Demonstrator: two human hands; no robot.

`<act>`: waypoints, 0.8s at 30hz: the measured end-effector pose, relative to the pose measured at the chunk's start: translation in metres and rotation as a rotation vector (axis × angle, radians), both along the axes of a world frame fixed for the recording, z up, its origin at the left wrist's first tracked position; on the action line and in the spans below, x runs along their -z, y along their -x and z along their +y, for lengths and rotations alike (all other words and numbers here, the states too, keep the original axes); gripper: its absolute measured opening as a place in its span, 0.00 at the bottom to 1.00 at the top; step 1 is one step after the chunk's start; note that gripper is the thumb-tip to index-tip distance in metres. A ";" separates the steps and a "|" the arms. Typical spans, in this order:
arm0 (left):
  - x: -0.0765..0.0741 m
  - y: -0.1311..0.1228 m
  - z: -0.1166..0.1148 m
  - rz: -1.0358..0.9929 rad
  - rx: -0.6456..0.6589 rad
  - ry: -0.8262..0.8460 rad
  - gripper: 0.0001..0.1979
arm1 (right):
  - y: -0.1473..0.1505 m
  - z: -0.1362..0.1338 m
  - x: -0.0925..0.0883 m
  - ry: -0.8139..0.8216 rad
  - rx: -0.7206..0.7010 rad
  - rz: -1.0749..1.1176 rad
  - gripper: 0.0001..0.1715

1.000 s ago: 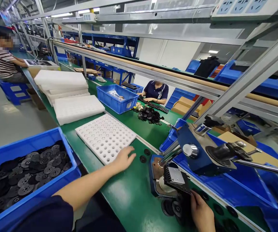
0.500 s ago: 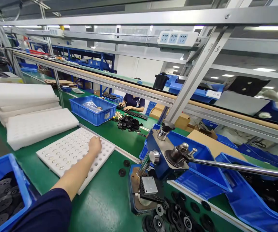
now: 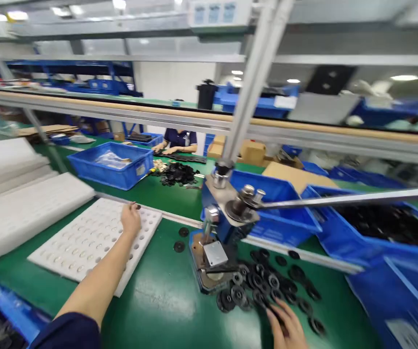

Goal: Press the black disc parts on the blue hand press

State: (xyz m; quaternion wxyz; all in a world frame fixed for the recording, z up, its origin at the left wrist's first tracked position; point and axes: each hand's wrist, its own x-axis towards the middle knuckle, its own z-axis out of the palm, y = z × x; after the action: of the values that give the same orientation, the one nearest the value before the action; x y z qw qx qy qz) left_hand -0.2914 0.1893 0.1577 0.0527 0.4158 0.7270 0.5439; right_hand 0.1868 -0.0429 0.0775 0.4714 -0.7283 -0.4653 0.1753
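Note:
My left hand (image 3: 131,219) hovers over the far right corner of a white foam tray (image 3: 81,242) full of round holes. Its fingers are pinched together, with a small dark speck at their tips. My right hand (image 3: 288,328) rests at the bottom edge among a loose heap of black discs (image 3: 263,286) on the green bench. Motion blur hides its fingers. Between my hands stands a blue hand press (image 3: 223,218), its long metal lever (image 3: 340,198) reaching out to the right.
Stacked white foam sheets (image 3: 23,203) lie at the left. A blue bin (image 3: 110,167) and a pile of black parts (image 3: 176,174) sit behind, where a co-worker (image 3: 180,140) is seated. Blue bins (image 3: 376,228) stand at the right, and another bin (image 3: 1,310) is at the bottom left.
The view has swung to the right and blurred. My left hand has lifted a little off the tray corner. My right hand has come back into view on the discs.

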 end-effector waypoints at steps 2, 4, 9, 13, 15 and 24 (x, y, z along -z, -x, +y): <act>-0.003 -0.018 -0.014 -0.052 0.094 -0.002 0.07 | 0.009 -0.004 -0.011 0.047 0.036 0.203 0.38; -0.002 -0.039 -0.038 -0.132 0.253 0.033 0.10 | 0.015 -0.008 -0.021 0.049 0.062 0.378 0.39; 0.013 -0.112 -0.135 -0.771 0.862 0.430 0.19 | 0.036 -0.023 -0.028 0.037 0.010 0.622 0.34; 0.026 -0.186 -0.197 -0.813 1.228 0.733 0.22 | 0.063 -0.029 -0.021 0.063 -0.152 0.664 0.29; 0.032 -0.216 -0.206 -0.764 1.287 0.753 0.21 | 0.072 -0.029 -0.018 0.062 -0.210 0.607 0.25; 0.052 -0.240 -0.193 -0.694 1.358 0.784 0.19 | 0.076 -0.032 -0.013 -0.111 -0.404 0.095 0.21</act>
State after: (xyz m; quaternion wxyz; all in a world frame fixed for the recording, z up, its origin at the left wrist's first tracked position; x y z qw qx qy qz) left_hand -0.0512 -0.0042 0.1059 0.7264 0.5226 0.3987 0.2005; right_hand 0.1111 -0.0750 0.0910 0.4874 -0.5843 -0.5880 0.2745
